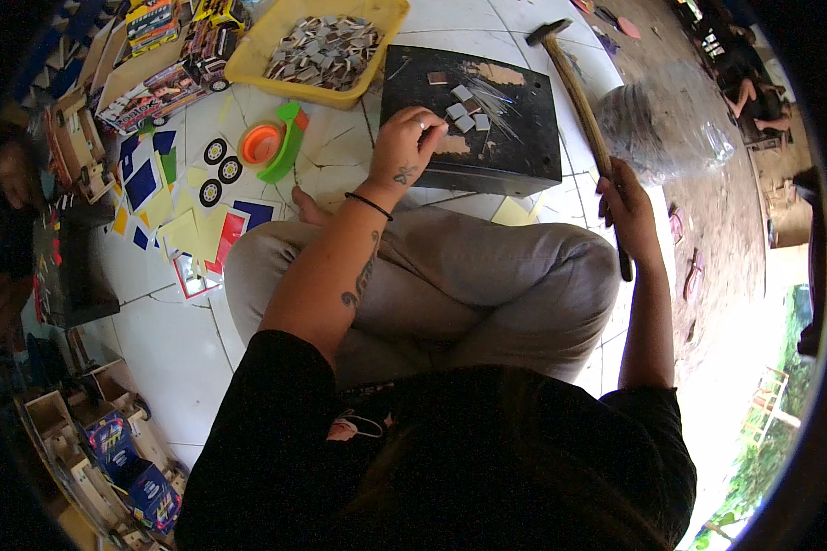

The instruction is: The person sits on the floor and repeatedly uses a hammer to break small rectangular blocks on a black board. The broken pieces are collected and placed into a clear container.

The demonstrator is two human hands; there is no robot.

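White tiles [161, 335] make the floor around a black box [535, 138], and brown dirt [730, 211] lies well to the right of it. We see only part of the yellow tub [289, 94] behind and left of the box, because the top edge cuts it off. Far left of the box, part of another person [14, 174] sits in deep shade, so we can barely make it out.

Our left hand [402, 142] is at the left edge of the box and hides some of it. Its thumb and fingertips come close together, but we cannot tell if they pinch anything. Our right hand [629, 207], right of the box, curls around the wooden handle of a hammer [574, 87]. Small squares [465, 123] and thin metal sticks [501, 115] lie on top of the box; we cannot tell if the sticks are nails or wires.

Left of the box, a toy truck [152, 96] has bright pictures and big letters on its side. Between truck and box sits a green and orange tape holder [285, 151].
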